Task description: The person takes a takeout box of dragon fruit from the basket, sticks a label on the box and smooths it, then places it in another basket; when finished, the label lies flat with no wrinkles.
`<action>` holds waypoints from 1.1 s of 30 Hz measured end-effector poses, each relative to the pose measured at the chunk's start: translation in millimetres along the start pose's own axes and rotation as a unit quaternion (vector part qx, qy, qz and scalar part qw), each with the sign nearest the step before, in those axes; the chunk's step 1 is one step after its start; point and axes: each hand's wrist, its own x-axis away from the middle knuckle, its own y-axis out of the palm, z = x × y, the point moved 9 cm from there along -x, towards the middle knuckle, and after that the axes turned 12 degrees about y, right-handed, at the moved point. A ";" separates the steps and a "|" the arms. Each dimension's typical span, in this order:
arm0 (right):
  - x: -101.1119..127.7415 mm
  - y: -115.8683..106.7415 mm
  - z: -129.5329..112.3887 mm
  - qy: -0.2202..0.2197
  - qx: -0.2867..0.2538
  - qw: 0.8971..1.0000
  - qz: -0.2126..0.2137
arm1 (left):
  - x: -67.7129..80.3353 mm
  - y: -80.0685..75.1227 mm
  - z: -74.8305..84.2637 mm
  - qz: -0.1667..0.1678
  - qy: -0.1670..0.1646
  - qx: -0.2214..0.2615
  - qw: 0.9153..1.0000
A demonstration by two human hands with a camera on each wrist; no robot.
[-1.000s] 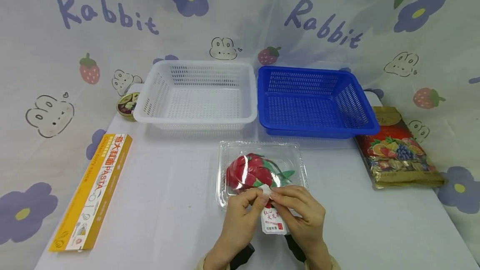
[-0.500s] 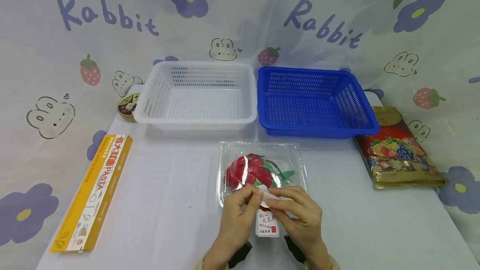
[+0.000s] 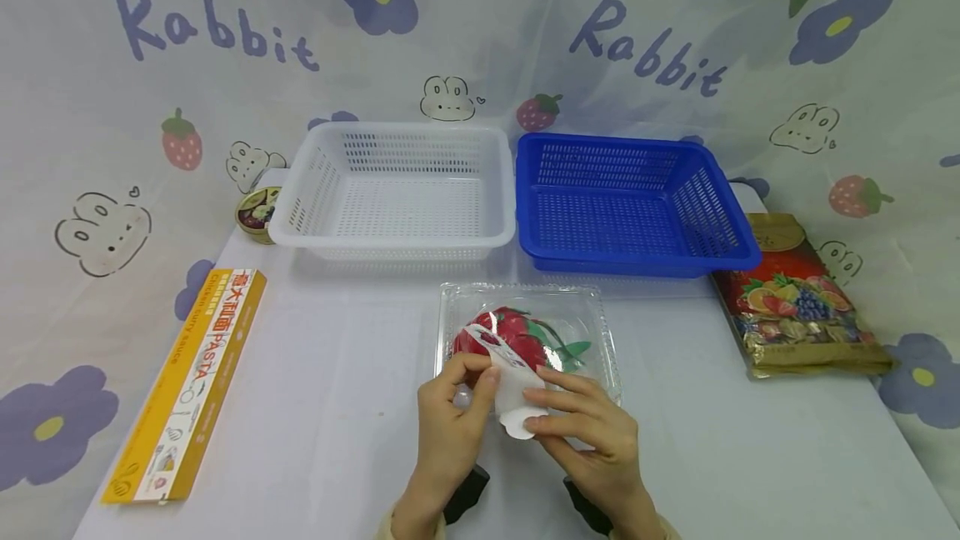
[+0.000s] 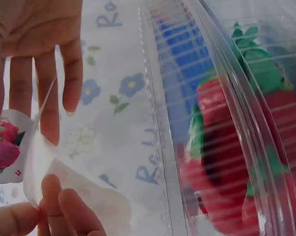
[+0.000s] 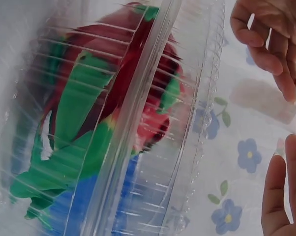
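The left hand pinches the left edge of a white-backed label; the right hand pinches its near right end. The label lies between them, its long axis slanting away and leftward, the left hand nearer its far tip. Just beyond sits a clear box holding a red fruit; farther back stand a white basket and a blue basket.

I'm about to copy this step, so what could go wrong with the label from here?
The label is bent between the left hand and the right hand, so it may crease or tear. If its back is sticky, it could cling to the fingers. The clear box sits close to both hands and might get nudged.
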 end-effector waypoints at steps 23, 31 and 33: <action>4.4 15.9 8.1 0.036 -0.034 0.996 -0.071 | -7.0 -79.6 -40.3 0.136 -0.079 -0.047 0.986; 8.8 13.1 17.2 0.062 -0.024 0.995 -0.074 | 3.5 -116.4 -74.0 0.113 -0.171 -0.150 0.967; 8.2 12.5 18.5 0.064 -0.020 0.995 -0.075 | 5.4 -122.5 -82.3 0.103 -0.188 -0.170 0.962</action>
